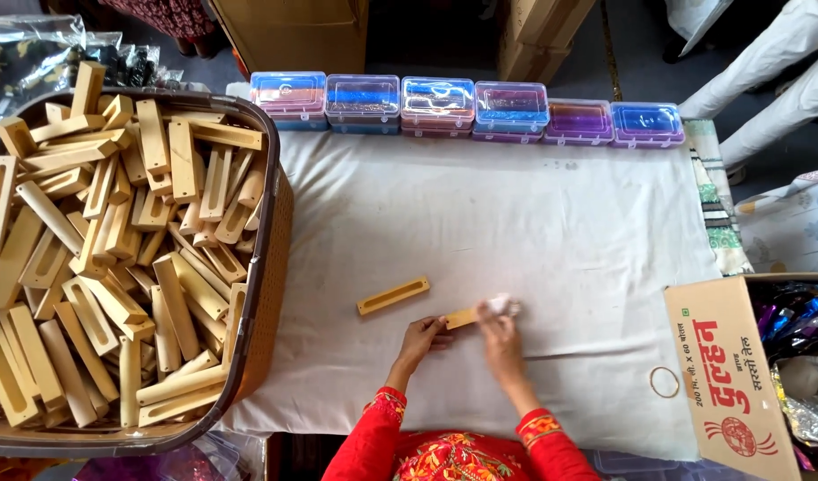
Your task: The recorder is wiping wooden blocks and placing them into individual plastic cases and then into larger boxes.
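Note:
My left hand [421, 341] pinches the near end of a small wooden block [463, 317] lying on the white cloth [516, 214]. On the block's other end my right hand [499, 334] presses a white wad of cloth or cotton [501, 306]. A second slotted wooden block [393, 296] lies loose on the cloth just left of my hands. Red embroidered sleeves cover both my forearms.
A large brown basket [264, 267] heaped with several slotted wooden blocks fills the left. A row of coloured plastic boxes [467, 109] lines the cloth's far edge. An open cardboard box [734, 374] stands at the right, with a rubber band [665, 381] beside it.

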